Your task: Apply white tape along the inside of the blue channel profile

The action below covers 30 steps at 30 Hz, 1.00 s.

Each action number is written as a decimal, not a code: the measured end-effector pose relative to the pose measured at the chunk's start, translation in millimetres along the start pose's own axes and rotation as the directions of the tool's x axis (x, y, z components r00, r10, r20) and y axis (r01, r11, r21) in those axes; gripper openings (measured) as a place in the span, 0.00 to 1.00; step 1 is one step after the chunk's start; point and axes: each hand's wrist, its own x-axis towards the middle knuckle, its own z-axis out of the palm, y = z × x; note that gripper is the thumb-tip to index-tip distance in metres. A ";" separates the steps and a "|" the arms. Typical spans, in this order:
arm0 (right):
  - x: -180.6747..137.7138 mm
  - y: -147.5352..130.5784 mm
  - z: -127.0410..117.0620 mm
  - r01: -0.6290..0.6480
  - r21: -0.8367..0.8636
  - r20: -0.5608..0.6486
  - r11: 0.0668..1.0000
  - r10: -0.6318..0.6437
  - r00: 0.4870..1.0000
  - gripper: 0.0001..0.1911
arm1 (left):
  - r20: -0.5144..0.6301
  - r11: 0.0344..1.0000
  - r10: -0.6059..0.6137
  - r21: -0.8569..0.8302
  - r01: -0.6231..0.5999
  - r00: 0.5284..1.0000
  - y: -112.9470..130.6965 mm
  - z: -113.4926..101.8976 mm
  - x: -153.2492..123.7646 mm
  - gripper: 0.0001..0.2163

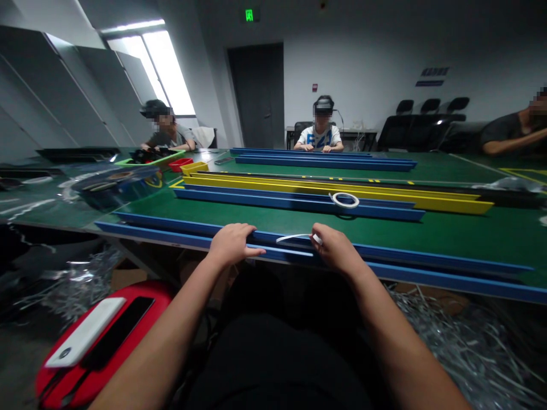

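A long blue channel with two raised walls lies along the near table edge. My left hand rests across it, thumb stretched out along the near wall and apart from the fingers. In a pinch, my right hand holds a thin white strip, whose free end points left above the channel. Another white strip runs along the top of the near wall, between my hands. Beyond them, a roll of white tape sits on a second blue channel.
Yellow channels and more blue channels lie farther across the green table. A red stool at lower left carries a white device and a black phone-like slab. Shredded strips heap below. Several people sit around.
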 end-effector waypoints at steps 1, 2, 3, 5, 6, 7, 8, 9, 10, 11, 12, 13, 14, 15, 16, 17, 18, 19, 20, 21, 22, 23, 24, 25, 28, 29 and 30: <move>-0.3 -0.7 -0.9 -0.012 0.009 0.002 1.000 0.012 1.000 0.03 | 0.000 1.000 0.001 0.001 -0.001 1.000 0.0 0.3 0.0 0.34; -0.5 -1.4 -1.8 -0.025 0.025 0.005 0.999 0.025 1.000 0.04 | -0.001 1.000 0.000 0.002 0.000 1.000 0.0 0.4 0.0 0.34; -0.5 -1.9 -2.6 -0.036 0.046 0.009 0.998 0.036 0.999 0.05 | -0.001 1.000 -0.003 0.004 0.003 1.000 0.1 0.4 -0.1 0.34; 0.0 -1.7 -3.9 -0.042 0.100 0.026 0.994 0.039 0.999 0.07 | 0.002 1.000 -0.009 0.006 0.009 1.000 0.3 0.1 -0.2 0.34; 0.6 -0.9 -4.3 -0.038 0.129 0.037 0.991 0.033 0.999 0.08 | 0.002 1.000 -0.012 0.006 0.012 1.000 0.4 -0.1 -0.4 0.33; 1.2 0.2 -4.6 -0.033 0.157 0.049 0.987 0.025 0.998 0.08 | 0.002 1.000 -0.013 0.006 0.013 1.000 0.5 -0.2 -0.5 0.33; 1.9 1.7 -4.7 -0.027 0.184 0.058 0.983 0.017 0.998 0.09 | 0.001 1.000 -0.011 0.006 0.011 1.000 0.6 -0.3 -0.6 0.33; 2.6 3.2 -4.9 -0.020 0.214 0.063 0.977 0.007 0.998 0.10 | -0.002 1.000 -0.009 0.007 0.009 1.000 0.6 -0.2 -0.7 0.34; 3.2 4.7 -5.1 -0.007 0.242 0.059 0.970 -0.007 0.998 0.11 | -0.006 1.000 -0.006 0.008 0.006 1.000 0.5 0.0 -0.8 0.34; 3.6 6.0 -5.4 0.014 0.268 0.046 0.963 -0.027 0.999 0.13 | -0.011 1.000 -0.004 0.011 0.004 1.000 0.5 0.2 -0.9 0.34; 3.9 6.9 -5.9 0.044 0.289 0.026 0.956 -0.053 0.998 0.14 | -0.013 1.000 0.000 0.014 0.001 1.000 0.4 0.5 -0.9 0.35; 4.1 7.3 -6.6 0.077 0.302 0.003 0.950 -0.082 0.997 0.14 | -0.014 1.000 0.003 0.020 -0.002 1.000 0.3 0.8 -0.9 0.35; 4.0 7.2 -7.4 0.108 0.307 -0.015 0.946 -0.109 0.994 0.15 | -0.015 1.000 0.005 0.025 -0.004 1.000 0.2 1.0 -1.0 0.35; 3.8 6.6 -8.4 0.131 0.306 -0.023 0.943 -0.131 0.991 0.15 | -0.015 1.000 0.007 0.031 -0.006 1.000 0.1 1.3 -1.0 0.35; 3.5 5.7 -9.6 0.144 0.304 -0.021 0.942 -0.145 0.989 0.16 | -0.015 0.999 0.009 0.035 -0.008 1.000 0.0 1.4 -1.0 0.36; 2.9 4.5 -10.8 0.148 0.304 -0.012 0.941 -0.151 0.988 0.16 | -0.015 0.999 0.011 0.038 -0.011 1.000 -0.1 1.5 -1.0 0.36; 2.3 3.2 -12.0 0.147 0.303 0.000 0.941 -0.154 0.988 0.17 | -0.017 0.999 0.013 0.040 -0.012 1.000 -0.2 1.6 -1.1 0.36; 1.7 1.8 -13.3 0.144 0.304 0.011 0.942 -0.154 0.988 0.17 | -0.018 0.999 0.015 0.039 -0.014 1.000 -0.3 1.7 -1.1 0.36; 1.1 0.6 -14.6 0.141 0.307 0.018 0.941 -0.154 0.988 0.17 | -0.020 0.999 0.015 0.037 -0.015 1.000 -0.4 1.8 -1.1 0.36; 0.6 -0.4 -15.8 0.139 0.312 0.024 0.940 -0.154 0.988 0.17 | -0.021 0.999 0.015 0.034 -0.015 1.000 -0.6 2.0 -1.1 0.36; 0.1 -1.3 -17.0 0.139 0.320 0.029 0.937 -0.156 0.987 0.17 | -0.024 0.999 0.015 0.030 -0.014 1.000 -0.7 2.2 -1.1 0.36; -0.2 -2.0 -18.1 0.139 0.329 0.035 0.934 -0.159 0.987 0.17 | -0.026 1.000 0.014 0.027 -0.013 1.000 -0.9 2.4 -1.1 0.35; -0.5 -2.6 -19.2 0.139 0.340 0.040 0.930 -0.162 0.986 0.17 | -0.029 1.000 0.014 0.024 -0.013 0.999 -1.0 2.7 -1.1 0.35; -0.6 -3.2 -20.1 0.140 0.350 0.047 0.926 -0.166 0.985 0.17 | -0.031 1.000 0.015 0.023 -0.014 0.999 -1.1 2.9 -1.1 0.35; -0.1 -4.8 -22.3 0.124 0.390 0.078 0.912 -0.167 0.983 0.16 | -0.037 0.999 0.020 0.030 -0.019 0.999 -1.2 3.6 -1.3 0.36; 0.3 -5.2 -22.8 0.109 0.416 0.094 0.903 -0.163 0.982 0.15 | -0.039 0.999 0.020 0.033 -0.019 0.999 -1.1 3.8 -1.4 0.36; 0.7 -5.4 -23.4 0.091 0.449 0.112 0.889 -0.157 0.981 0.12 | -0.041 0.999 0.021 0.036 -0.020 0.999 -1.1 3.9 -1.5 0.36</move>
